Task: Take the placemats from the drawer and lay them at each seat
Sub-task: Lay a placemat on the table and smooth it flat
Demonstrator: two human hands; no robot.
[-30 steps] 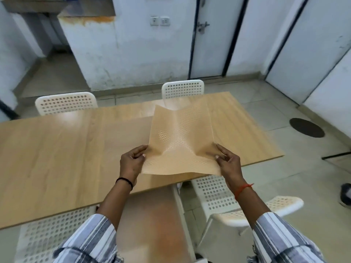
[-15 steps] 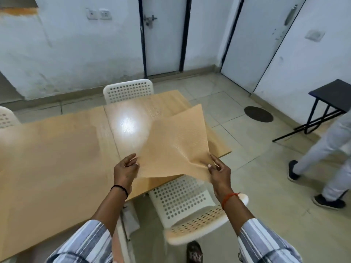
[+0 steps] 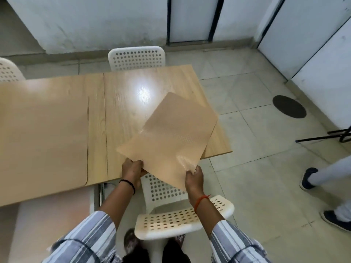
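A tan placemat (image 3: 171, 135) with a fine dotted texture is held low over the right end of the wooden table (image 3: 57, 130). Its far corner lies toward the table's right edge and its near corner overhangs the front edge. My left hand (image 3: 132, 168) grips the mat's near-left edge at the table's front edge. My right hand (image 3: 194, 176) pinches the mat's near-right corner, which curls up slightly. A white perforated chair (image 3: 182, 219) stands right below the mat, at this seat.
A second white perforated chair (image 3: 135, 57) stands across the table, and a third (image 3: 8, 70) at far left. A person's legs and dark shoes (image 3: 311, 178) are on the tiled floor at right. A black stool frame (image 3: 340, 135) and a round floor cover (image 3: 289, 109) are nearby.
The view has swung right and down. The mat, which was held up and sagging, has come down nearly flat over the table's right end, still held by both hands.
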